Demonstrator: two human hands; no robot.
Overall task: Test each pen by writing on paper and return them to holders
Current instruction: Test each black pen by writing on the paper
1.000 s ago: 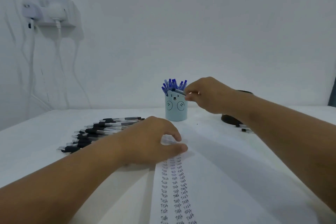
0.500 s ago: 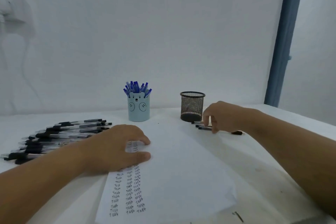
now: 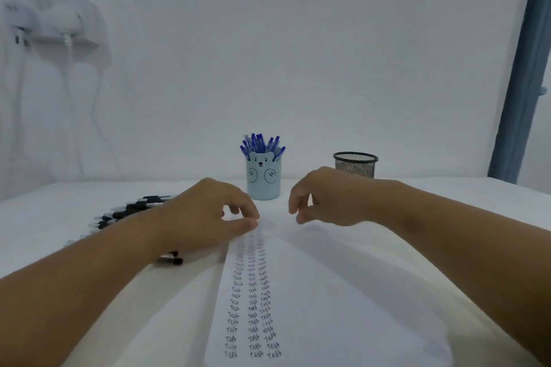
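Round mesh holder (image 3: 355,164); flat smooth paper (image 3: 343,307)

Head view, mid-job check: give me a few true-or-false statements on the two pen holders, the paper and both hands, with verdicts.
1. The light blue bear-faced cup holds blue-capped pens. True.
2. The black wire-mesh holder is full of pens. False: no pens show above its rim.
3. The white sheet of paper carries columns of the handwritten word "Test". True.
4. The right hand grips a pen. False: no pen shows in it, and its fingers hang loosely curled.
5. The black-capped pens lie to the right of the sheet. False: they lie to its left, beyond the left hand.
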